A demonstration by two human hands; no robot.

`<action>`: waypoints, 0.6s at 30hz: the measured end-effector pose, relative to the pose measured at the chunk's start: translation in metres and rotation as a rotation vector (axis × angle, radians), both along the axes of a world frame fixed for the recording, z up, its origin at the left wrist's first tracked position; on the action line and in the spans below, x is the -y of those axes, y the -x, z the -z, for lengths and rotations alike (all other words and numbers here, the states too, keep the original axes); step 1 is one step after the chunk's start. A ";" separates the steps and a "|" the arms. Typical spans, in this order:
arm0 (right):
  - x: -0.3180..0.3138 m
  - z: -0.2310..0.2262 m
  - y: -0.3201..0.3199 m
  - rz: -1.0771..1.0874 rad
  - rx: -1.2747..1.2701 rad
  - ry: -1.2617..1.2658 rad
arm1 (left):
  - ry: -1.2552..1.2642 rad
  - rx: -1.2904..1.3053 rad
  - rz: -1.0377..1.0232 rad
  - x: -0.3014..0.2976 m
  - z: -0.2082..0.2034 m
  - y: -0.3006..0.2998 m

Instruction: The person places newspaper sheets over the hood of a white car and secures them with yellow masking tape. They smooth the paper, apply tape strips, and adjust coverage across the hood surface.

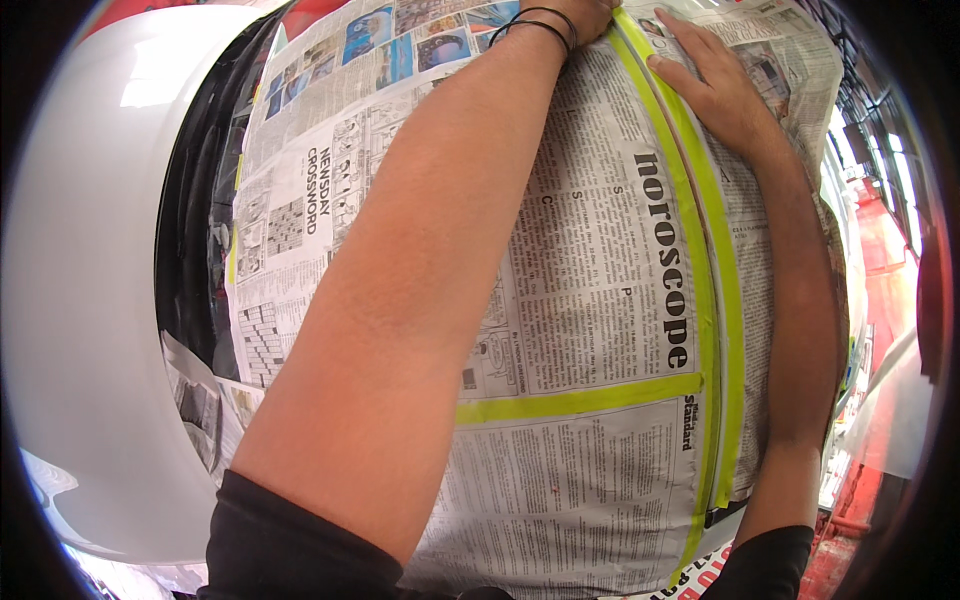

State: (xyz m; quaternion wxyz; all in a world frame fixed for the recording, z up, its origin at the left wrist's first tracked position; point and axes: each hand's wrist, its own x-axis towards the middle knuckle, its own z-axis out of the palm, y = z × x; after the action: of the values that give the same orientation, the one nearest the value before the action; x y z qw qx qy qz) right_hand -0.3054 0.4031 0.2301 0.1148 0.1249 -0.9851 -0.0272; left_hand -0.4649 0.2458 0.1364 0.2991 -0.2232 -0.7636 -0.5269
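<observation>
Newspaper sheets (590,470) cover a curved surface in front of me. Strips of yellow-green masking tape (690,190) run down their right part, along both sides of a narrow dark gap, and another strip crosses lower down. My left hand (590,12) reaches far forward to the upper end of this tape, with dark bands round the wrist. The frame's top edge cuts it off and its fingers are hidden. To the right of the tape my right hand (718,92) lies on the newspaper, its fingers stretched out and the thumb close to the strip.
A smooth white car body panel (90,260) curves along the left. Between it and the newspaper runs a black trim strip (195,200). Red structures (880,250) and a translucent sheet (895,410) stand at the right.
</observation>
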 end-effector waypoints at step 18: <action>-0.041 0.020 0.037 -0.247 -0.115 0.021 | -0.428 0.179 0.140 0.043 0.034 -0.011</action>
State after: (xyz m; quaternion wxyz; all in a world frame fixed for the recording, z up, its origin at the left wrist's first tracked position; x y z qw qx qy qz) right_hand -0.3421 0.4438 0.2105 0.1750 0.2425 -0.9542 -0.0094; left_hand -0.4543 0.2027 0.1028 0.2333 -0.1595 -0.6406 -0.7140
